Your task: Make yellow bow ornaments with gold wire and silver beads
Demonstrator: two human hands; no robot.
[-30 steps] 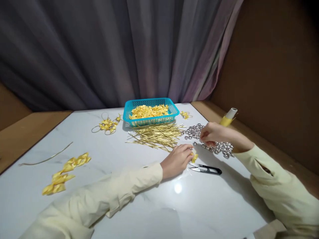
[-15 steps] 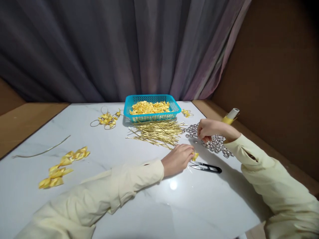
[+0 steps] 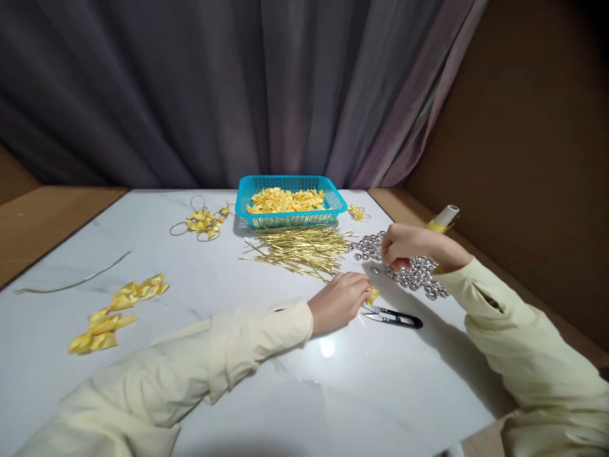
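My left hand [image 3: 340,301] rests on the table with its fingers closed around a small yellow ribbon bow [image 3: 372,295], of which only one edge shows past the fingertips. Just in front of it lie black thread snips [image 3: 392,316], their blades pointing at the hand. My right hand [image 3: 403,246] is over a heap of shiny silver beads [image 3: 415,274], fingers bent down and pinched together. Whether a bead is between those fingertips I cannot make out. A bundle of gold cord pieces [image 3: 304,251] lies beyond my left hand.
A blue plastic basket [image 3: 291,219] of yellow bows stands at the back. Looped bow pieces [image 3: 203,222] lie left of it, another [image 3: 356,212] to its right. Loose yellow bows [image 3: 102,330] and one cord [image 3: 76,284] are at left. A white tube [image 3: 445,218] with yellow wrapping stands at right.
The view has tilted and shifted slightly. My right hand stays at the beads with its fingers pinched down, and my left hand keeps its hold on the bow.
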